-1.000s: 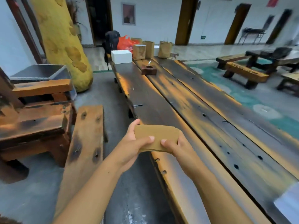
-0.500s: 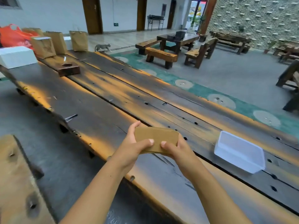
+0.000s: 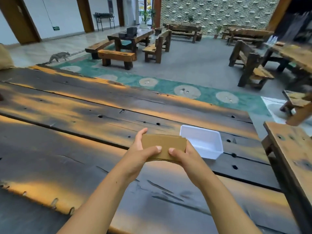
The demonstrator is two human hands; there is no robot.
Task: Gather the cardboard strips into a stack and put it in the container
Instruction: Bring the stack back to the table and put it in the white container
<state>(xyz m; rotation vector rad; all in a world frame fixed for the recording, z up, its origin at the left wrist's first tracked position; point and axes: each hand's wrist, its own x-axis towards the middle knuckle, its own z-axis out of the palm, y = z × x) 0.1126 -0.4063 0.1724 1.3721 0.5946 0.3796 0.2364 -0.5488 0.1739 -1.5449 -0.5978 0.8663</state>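
Above the near half of the dark plank desk [image 3: 84, 105], both hands hold a stack of cardboard strips [image 3: 163, 146] in the air, clear of the wood. The left hand [image 3: 141, 155] grips the stack's left end, its thumb pressed on the top face and its fingers [image 3: 140, 135] curling up behind the far left edge. The right hand [image 3: 187, 157] clamps the right end in the same way, thumb on top near the middle and the rest of the hand wrapped under and behind the right edge. The two thumbs lie close together on the brown face, not touching. The stack is tilted, its top face turned toward the camera, and its edges look fairly even, though how many strips it holds cannot be told.

Just beyond and to the right of the right hand, a white container [image 3: 202, 141] sits on the desk toward its right end, open side up; only white shows inside. The stack's right corner overlaps the container's near left rim in the picture, but the stack is not inside it.

Past the desk's far edge, a grey cat [image 3: 59, 56] is on the floor, and wooden benches [image 3: 116, 57] stand further off.
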